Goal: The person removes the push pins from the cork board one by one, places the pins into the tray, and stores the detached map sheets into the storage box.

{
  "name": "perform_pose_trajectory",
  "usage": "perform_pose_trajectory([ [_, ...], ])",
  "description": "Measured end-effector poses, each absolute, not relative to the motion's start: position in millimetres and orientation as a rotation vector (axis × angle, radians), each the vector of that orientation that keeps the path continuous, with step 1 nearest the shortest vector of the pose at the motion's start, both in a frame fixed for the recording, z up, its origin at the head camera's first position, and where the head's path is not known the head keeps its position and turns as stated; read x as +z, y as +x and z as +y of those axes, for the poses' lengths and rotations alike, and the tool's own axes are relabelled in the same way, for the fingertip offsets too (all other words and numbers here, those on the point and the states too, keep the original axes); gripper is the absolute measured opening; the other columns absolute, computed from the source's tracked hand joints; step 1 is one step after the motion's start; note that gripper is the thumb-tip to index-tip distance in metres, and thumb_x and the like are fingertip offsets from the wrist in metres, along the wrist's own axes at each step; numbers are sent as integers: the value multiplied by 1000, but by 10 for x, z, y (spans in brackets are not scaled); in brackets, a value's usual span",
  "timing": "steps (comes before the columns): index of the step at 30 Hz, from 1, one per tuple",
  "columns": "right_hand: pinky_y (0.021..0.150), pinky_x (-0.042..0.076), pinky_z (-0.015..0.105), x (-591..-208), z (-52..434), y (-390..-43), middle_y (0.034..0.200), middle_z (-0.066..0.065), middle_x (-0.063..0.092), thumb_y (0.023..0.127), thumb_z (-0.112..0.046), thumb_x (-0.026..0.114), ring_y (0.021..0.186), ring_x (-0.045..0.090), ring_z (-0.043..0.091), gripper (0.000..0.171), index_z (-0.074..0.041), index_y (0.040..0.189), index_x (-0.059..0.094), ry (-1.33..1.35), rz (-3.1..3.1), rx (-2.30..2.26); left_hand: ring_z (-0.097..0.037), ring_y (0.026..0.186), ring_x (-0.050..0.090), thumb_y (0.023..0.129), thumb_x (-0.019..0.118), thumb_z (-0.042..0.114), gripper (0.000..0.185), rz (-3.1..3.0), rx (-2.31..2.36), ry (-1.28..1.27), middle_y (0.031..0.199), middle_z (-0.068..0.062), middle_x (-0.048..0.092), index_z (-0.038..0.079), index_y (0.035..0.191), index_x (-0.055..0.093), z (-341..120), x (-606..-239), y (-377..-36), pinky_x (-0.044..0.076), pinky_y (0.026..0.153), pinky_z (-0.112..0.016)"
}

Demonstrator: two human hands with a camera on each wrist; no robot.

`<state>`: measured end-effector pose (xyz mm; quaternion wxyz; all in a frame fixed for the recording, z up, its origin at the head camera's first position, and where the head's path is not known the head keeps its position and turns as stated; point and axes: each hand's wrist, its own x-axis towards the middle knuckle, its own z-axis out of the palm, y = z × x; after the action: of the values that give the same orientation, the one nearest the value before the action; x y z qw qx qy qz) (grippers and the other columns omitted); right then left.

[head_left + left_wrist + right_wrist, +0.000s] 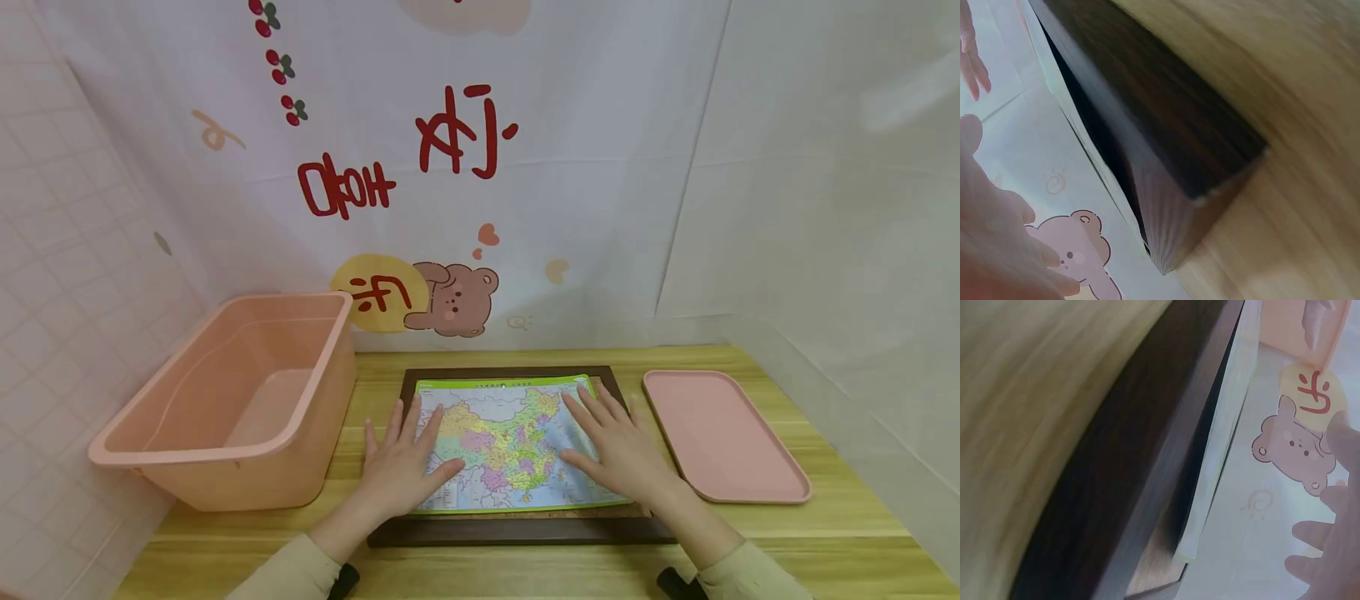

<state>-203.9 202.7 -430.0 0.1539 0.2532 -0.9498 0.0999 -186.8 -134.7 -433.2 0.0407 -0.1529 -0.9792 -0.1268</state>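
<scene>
A colourful map sheet (pixel 495 433) with a green border lies inside a dark brown wooden frame (pixel 517 532) on the table. My left hand (pixel 401 467), fingers spread, is over the map's left edge. Over its right edge is my right hand (pixel 626 450), also with straight, spread fingers. In the left wrist view a corner of the frame (pixel 1147 100) is close up, with the left hand (pixel 997 237) beyond it. The right wrist view has the map's edge (pixel 1200 500) standing slightly above the frame's side (pixel 1129 456).
A deep pink plastic tub (pixel 315 417) stands at the left of the wood-grain table (pixel 247 542). To the right of the frame lies a flat pink tray (pixel 727 437). Behind everything hangs a white cloth (pixel 600 167) printed with a bear and red characters.
</scene>
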Motion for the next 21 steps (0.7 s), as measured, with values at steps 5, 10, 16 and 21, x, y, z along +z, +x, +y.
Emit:
perform_pose_trajectory([
  [5, 108, 12, 72, -4323, 1958, -2098, 156, 15, 35, 89, -49, 70, 145, 24, 40, 83, -12, 155, 36, 723, -2688, 399, -42, 148, -3, 91, 42, 74, 88, -2998, -373, -484, 163, -18, 9, 18, 158, 29, -1277, -4329, -1881, -9, 104, -74],
  [10, 109, 16, 68, -4328, 1863, -2153, 146, 18, 48, 88, -38, 75, 138, 37, 42, 76, -6, 150, 43, 724, -2605, 501, -44, 148, 1, 91, 47, 72, 87, -2976, -411, -500, 161, -21, 17, 15, 156, 34, -1200, -4318, -1896, -7, 105, -74],
  [16, 109, 22, 65, -4325, 1766, -2232, 137, 19, 57, 89, -33, 75, 131, 46, 44, 70, -3, 146, 47, 721, -2548, 566, -46, 147, 7, 91, 54, 67, 84, -2947, -468, -501, 159, -21, 26, 14, 154, 38, -1100, -4304, -1946, -3, 105, -75],
  [21, 107, 28, 65, -4308, 1695, -2310, 135, 17, 59, 91, -34, 72, 128, 49, 42, 68, -5, 147, 46, 691, -2566, 591, -46, 146, 14, 91, 54, 66, 82, -2922, -478, -499, 157, -20, 31, 13, 152, 41, -1025, -4275, -1995, 1, 105, -75],
])
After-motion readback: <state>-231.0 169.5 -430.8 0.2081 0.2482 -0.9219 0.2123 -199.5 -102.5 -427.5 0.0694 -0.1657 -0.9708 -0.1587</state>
